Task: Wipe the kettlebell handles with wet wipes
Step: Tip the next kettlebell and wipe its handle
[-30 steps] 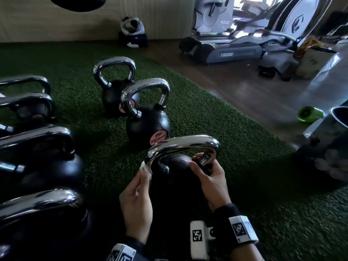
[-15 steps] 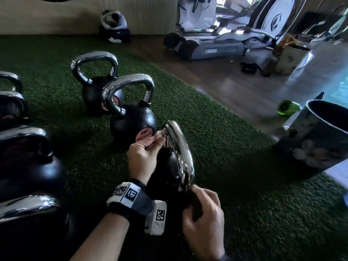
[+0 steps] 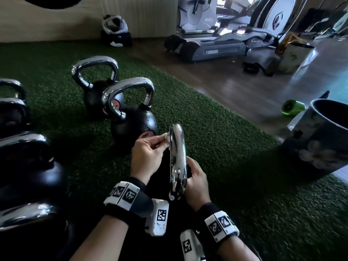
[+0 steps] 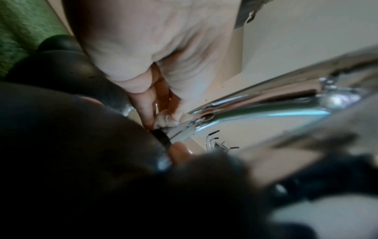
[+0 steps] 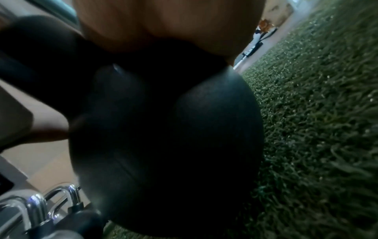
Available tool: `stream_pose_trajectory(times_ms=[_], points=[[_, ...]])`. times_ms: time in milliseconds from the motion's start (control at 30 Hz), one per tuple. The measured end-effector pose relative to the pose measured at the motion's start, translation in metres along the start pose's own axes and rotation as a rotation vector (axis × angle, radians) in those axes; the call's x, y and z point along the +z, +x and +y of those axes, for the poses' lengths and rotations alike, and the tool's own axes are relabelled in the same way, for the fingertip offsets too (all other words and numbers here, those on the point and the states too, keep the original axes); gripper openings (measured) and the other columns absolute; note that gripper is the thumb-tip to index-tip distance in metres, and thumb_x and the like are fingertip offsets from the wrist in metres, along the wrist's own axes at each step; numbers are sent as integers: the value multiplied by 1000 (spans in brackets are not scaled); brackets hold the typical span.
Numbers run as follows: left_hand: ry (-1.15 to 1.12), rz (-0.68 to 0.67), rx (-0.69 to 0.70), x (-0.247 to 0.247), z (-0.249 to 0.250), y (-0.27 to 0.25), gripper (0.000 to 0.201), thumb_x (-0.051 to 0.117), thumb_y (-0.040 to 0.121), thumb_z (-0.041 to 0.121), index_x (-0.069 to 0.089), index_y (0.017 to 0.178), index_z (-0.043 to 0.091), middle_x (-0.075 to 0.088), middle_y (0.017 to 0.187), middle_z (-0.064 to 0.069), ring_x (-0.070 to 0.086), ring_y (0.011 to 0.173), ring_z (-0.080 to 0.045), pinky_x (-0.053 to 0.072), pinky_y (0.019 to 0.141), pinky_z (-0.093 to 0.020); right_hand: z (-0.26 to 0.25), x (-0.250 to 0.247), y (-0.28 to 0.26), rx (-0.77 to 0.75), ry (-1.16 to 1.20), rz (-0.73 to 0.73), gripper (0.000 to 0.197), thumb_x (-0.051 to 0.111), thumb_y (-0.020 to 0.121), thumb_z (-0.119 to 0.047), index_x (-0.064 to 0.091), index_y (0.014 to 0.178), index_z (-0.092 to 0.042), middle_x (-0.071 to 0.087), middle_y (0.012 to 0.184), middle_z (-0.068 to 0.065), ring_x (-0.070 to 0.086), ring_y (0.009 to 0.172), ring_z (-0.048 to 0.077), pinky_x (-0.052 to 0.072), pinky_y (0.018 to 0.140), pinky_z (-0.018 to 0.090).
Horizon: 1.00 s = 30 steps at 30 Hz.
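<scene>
In the head view, centre frame, we pinch the soft wet wipe (image 3: 165,137) in our left hand (image 3: 148,157) against the chrome handle (image 3: 177,161), the right hand (image 3: 195,180) curled round its lower end. In the left wrist view the wipe (image 4: 169,119) crumples at mid-frame against slick metal. In the right wrist view the kettlebell (image 5: 163,137) body looks heavy; steady it there.

Head cam downward; wrist cams close, blurry-ish.

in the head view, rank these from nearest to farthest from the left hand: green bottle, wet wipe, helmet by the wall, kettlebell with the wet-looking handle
From the left hand:
1. wet wipe, pinched in its fingers against the chrome handle.
2. kettlebell with the wet-looking handle, just beyond it on the turf.
3. green bottle, lying on the wood floor far to the right.
4. helmet, by the back wall.
</scene>
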<state>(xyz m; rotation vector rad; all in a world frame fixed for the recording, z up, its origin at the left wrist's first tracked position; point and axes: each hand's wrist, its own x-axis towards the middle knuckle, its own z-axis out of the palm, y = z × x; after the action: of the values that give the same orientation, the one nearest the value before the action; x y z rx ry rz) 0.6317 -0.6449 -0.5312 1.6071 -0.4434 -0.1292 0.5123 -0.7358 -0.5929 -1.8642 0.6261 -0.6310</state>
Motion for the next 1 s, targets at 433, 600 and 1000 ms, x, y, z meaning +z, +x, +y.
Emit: stream_pose_trajectory(times_ms=[433,600,1000], points=[[-311,-46,-126,-3,26,-3,20,73,92,2,77,111,6,80,105,-6,75,102,-19,58,98,-40,2,3,-2,11,66,54,51,64,69,-52,69,118,-39,71,119,-14,65,112,-2,53,103,33],[-278,-50,-40,-10,42,-18,21,72,92,2,79,110,10,80,108,-1,75,106,-13,58,99,-36,5,4,-2,19,72,70,45,67,71,-48,68,115,-44,72,119,-14,66,112,0,54,103,38],[-120,-72,79,-36,62,-115,23,75,88,10,80,110,16,80,104,7,76,99,-6,56,84,-13,8,4,-3,32,56,49,46,73,79,-49,71,122,-32,71,119,-14,66,110,0,55,100,39]])
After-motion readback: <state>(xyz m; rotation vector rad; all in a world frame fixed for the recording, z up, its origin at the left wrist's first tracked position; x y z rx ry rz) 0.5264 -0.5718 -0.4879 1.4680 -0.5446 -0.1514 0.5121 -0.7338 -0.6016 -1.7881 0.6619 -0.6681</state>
